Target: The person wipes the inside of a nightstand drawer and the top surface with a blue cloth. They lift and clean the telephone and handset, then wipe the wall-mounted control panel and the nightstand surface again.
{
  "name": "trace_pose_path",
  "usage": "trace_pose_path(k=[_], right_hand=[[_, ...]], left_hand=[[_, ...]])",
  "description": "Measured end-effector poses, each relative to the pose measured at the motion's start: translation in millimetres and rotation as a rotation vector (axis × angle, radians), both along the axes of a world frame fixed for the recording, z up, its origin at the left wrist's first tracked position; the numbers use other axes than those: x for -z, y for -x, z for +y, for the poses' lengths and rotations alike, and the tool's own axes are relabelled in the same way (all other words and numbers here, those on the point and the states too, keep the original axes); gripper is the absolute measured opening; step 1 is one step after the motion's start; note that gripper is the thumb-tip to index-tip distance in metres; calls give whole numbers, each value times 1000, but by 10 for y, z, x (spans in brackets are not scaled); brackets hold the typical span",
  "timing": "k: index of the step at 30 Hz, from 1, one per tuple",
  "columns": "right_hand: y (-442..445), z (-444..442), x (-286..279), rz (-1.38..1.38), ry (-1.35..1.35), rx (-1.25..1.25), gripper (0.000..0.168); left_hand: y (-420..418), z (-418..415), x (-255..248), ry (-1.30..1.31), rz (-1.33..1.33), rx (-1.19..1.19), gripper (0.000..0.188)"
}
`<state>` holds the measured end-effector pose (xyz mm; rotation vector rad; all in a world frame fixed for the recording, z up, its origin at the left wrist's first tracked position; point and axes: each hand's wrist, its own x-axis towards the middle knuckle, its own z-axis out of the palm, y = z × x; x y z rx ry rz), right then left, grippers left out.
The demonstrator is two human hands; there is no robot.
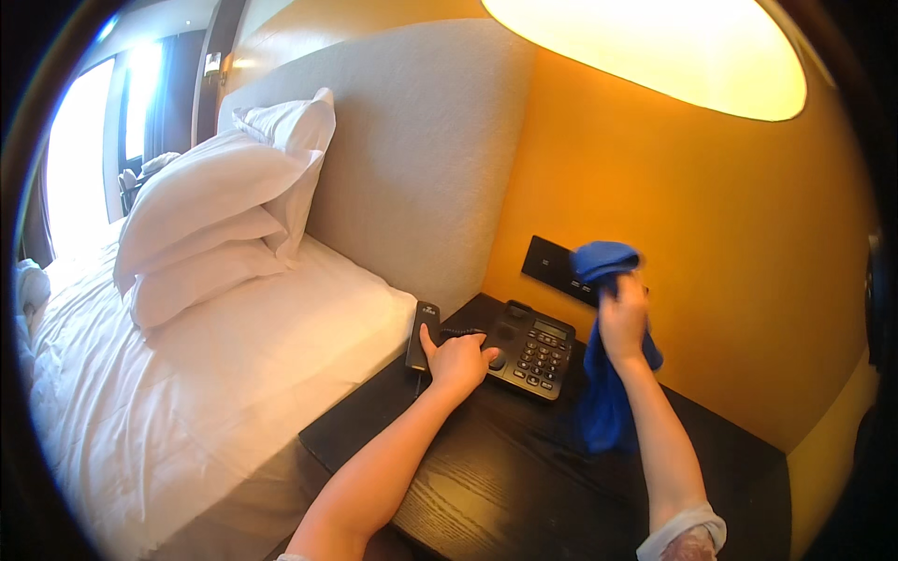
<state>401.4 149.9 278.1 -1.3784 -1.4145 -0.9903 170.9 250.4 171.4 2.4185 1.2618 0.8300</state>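
Observation:
My right hand [624, 315] grips a blue cloth [610, 400], bunched at the top against or just in front of the black wall socket panel [554, 270]; its lower part hangs over the nightstand [491, 484]. The cloth and hand are slightly blurred. My left hand [457, 365] is spread between the black telephone base [537, 357] and its handset [423, 336], with one finger on the handset and another at the base's left edge. The handset lies off the base, at the nightstand's left edge beside the bed. A coiled cord [459, 332] shows behind my left hand.
On the left is a bed with a white sheet [337, 308] and stacked white pillows [210, 203], against a padded grey headboard [421, 140]. An orange wall [687, 245] rises behind the nightstand. A lit lampshade [666, 49] hangs above it. Bright windows are at the far left.

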Motion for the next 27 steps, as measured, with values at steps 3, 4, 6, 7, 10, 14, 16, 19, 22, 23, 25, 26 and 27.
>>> trace_pose_path(k=[3,4,6,7,10,14,16,19,22,23,25,26,27], right_hand=[[69,550,199,-376,231,-91,24],[114,677,300,-335,364,-111,26],[150,919,381,-170,615,-47,27],[146,1019,386,-61,733,21,27],[-17,1225,207,282,1141,-104,33],[-259,1395,2,868,1347,-389,47],[-301,1487,3,643,1313,-240,54],[-284,1637,58,201,1378,45,72],[-296,1728,32,109,1612,52,77],[-305,1751,11,121,1695,35,78],[-333,1773,-38,179,1732,-91,69],[-343,1783,-55,164,1727,-85,66],[-349,1784,-60,174,1758,-41,63]], left_hand=[[37,47,-17,45,-12,41,41],[43,59,-25,52,-6,51,43],[52,73,-37,79,26,59,48],[55,77,-42,85,27,66,48],[60,79,-49,86,25,72,46],[73,73,-64,107,16,83,46],[81,68,-75,121,13,87,46],[92,58,-93,114,10,87,45],[95,53,-111,145,9,93,45],[95,54,-113,145,16,93,45],[89,61,-115,132,13,93,46],[85,65,-114,121,5,95,46],[84,68,-111,121,5,96,46]])
